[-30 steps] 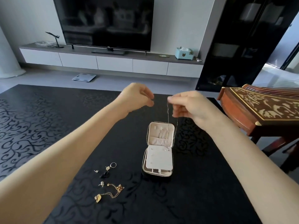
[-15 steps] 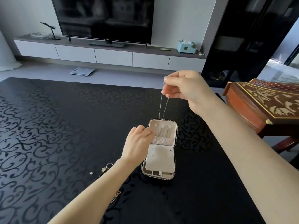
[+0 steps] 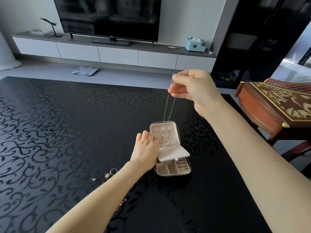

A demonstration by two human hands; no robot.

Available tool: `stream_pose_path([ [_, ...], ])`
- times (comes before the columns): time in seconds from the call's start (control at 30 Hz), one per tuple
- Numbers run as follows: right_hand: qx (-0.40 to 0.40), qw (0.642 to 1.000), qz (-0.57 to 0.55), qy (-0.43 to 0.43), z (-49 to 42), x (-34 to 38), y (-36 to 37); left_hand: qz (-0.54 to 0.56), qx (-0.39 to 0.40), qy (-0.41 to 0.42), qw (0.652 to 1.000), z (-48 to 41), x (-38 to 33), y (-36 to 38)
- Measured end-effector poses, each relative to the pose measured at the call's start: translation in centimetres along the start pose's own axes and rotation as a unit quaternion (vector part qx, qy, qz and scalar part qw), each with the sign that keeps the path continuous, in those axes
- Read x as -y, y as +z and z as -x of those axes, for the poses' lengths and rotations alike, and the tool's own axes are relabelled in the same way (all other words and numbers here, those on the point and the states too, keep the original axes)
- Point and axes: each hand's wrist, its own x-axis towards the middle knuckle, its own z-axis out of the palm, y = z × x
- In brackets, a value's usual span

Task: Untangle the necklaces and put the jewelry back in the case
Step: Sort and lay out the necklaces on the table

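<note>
My right hand (image 3: 195, 89) pinches a thin silver chain necklace (image 3: 170, 108) between thumb and fingertips, held high; its two strands hang straight down into the upright lid of the small black zip-around jewelry case (image 3: 175, 177). My left hand (image 3: 146, 148) curls round the left edge of the cream padded flap (image 3: 174, 153), tilted above the divided tray. The case sits on the black scroll-patterned table (image 3: 67, 132); a silver ring (image 3: 113, 171) and gold chain (image 3: 122, 203) lie beside my left forearm.

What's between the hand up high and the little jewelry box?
In the head view, a thin silver necklace chain hangs in two strands from the right hand down to the open jewelry case.
</note>
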Motion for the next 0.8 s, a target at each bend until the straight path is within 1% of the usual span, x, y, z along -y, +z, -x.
stream_pose_path([
  [0.03,0.001,1.000,-0.002,0.001,-0.1,-0.1,0.1,0.004,0.020,-0.011,1.000,0.1,0.1,0.0],
  [0.07,0.003,1.000,-0.002,0.001,-0.1,-0.2,0.3,0.004,0.023,-0.015,1.000,0.2,0.0,-0.2],
  [0.17,0.003,1.000,-0.008,0.004,-0.3,-0.3,0.6,0.001,-0.012,-0.008,1.000,0.3,0.1,-0.2],
  [0.23,-0.002,1.000,-0.015,0.004,-0.4,-0.4,0.7,0.030,0.000,-0.016,0.999,0.4,0.1,-0.1],
  [0.27,-0.004,1.000,-0.018,0.004,-0.4,-0.4,0.7,0.059,0.015,-0.031,0.998,0.2,0.1,-0.1],
  [0.3,-0.006,1.000,-0.019,0.005,-0.3,-0.5,0.7,0.099,0.053,-0.051,0.992,0.0,0.1,-0.3],
  [0.33,-0.007,1.000,-0.018,0.005,-0.3,-0.6,0.6,0.141,0.096,-0.075,0.982,-0.3,0.0,-0.8],
  [0.37,-0.007,1.000,-0.017,0.005,-0.2,-0.7,0.5,0.191,0.121,-0.101,0.969,-0.6,-0.1,-1.2],
  [0.43,-0.007,1.000,-0.020,0.007,0.0,-0.9,0.3,0.260,0.120,-0.148,0.947,-1.1,-0.2,-1.5],
  [0.57,-0.010,1.000,-0.016,0.013,0.2,-1.4,-0.2,0.261,0.120,-0.185,0.940,-1.9,-0.8,-1.6],
  [0.7,-0.012,1.000,-0.019,0.016,0.3,-1.4,-0.7,0.227,0.201,-0.219,0.927,-2.7,-1.7,-2.0],
  [0.8,-0.012,1.000,-0.020,0.016,0.4,-1.3,-1.0,0.227,0.231,-0.241,0.915,-3.2,-1.8,-2.5],
])
